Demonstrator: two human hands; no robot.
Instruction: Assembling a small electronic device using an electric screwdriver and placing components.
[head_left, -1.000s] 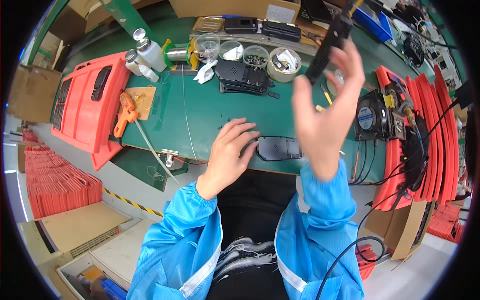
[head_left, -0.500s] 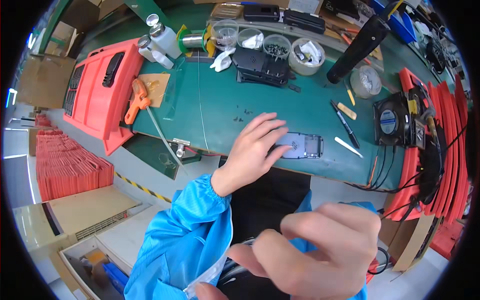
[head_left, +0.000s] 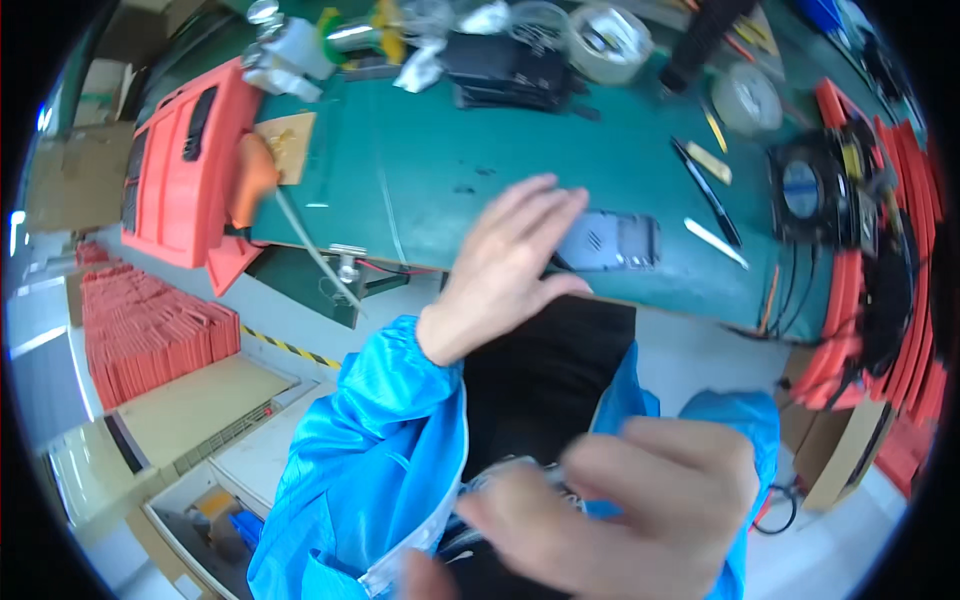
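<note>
My left hand lies at the table's near edge with its fingers stretched out. Its fingertips are against or just beside the left end of a flat grey-blue handheld device housing, which has a recessed bay in its right half. My right hand is raised close to the camera, well nearer than the table. Its fingers are bent and smeared by motion, so whether anything is in them does not show. A few small dark parts lie on the green tabletop beyond the left hand.
A black marker, a white stick and a fan unit are to the right. An orange hot-glue gun lies left beside a red plastic case. Black housings and tubs stand at the back.
The whole view has shifted, so the tabletop sits higher in the picture. My left hand has drawn back leftward off the housing's face. The right hand stays raised, now more blurred.
</note>
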